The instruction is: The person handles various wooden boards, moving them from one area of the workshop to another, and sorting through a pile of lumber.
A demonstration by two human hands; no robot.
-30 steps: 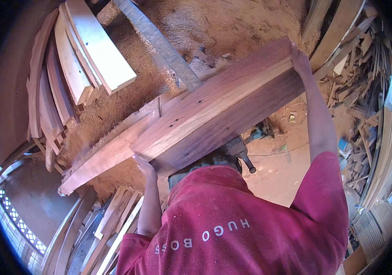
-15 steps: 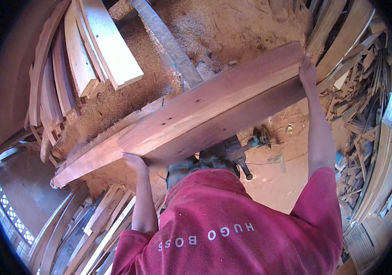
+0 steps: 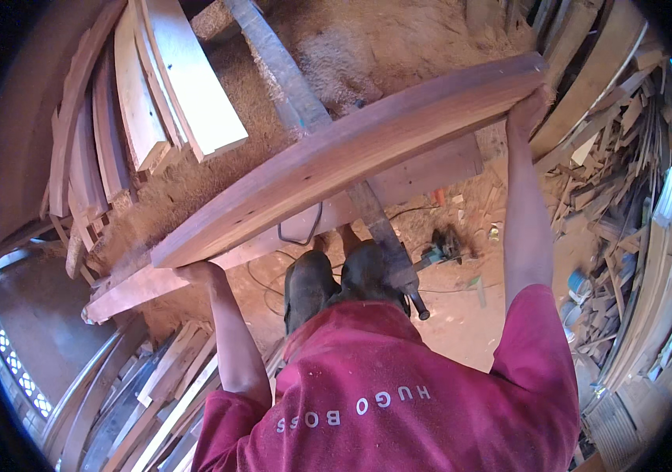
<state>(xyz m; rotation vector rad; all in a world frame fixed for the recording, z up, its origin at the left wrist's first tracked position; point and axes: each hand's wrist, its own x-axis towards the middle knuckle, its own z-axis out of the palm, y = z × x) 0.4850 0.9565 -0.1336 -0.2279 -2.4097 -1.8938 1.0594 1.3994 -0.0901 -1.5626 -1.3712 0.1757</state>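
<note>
Two hands hold one long reddish plank (image 3: 351, 157) up in front of the person, and over the last second it has swung: its broad face showed before, while now it is turned more on edge, with the narrower side and a gentle curve along its length toward the camera. The left hand (image 3: 198, 273) is under the plank's near end, low and left of centre, fingers curled up around the lower edge; the right hand (image 3: 528, 110) is stretched far up to the right, fingers wrapped over the other end. Both grips have stayed on the same ends through the turn, so the change is one of tilt and height, not of hold. My reading is that the plank is in mid-carry or mid-turn, wholly borne by the arms and resting on nothing. Behind it lies a second, paler board (image 3: 289, 236) running the same way, and a grey beam (image 3: 289, 86) crosses underneath toward a heap of sawdust (image 3: 383, 39). Lighter planks (image 3: 171, 86) lean in a stack at the upper left, offcuts (image 3: 611, 181) crowd the right side, and a power tool (image 3: 442, 250) with its cable lies on the dusty floor (image 3: 462, 330) beyond the person's dark shoes (image 3: 336, 283). A red shirt (image 3: 399, 393) fills the lower edge.
</note>
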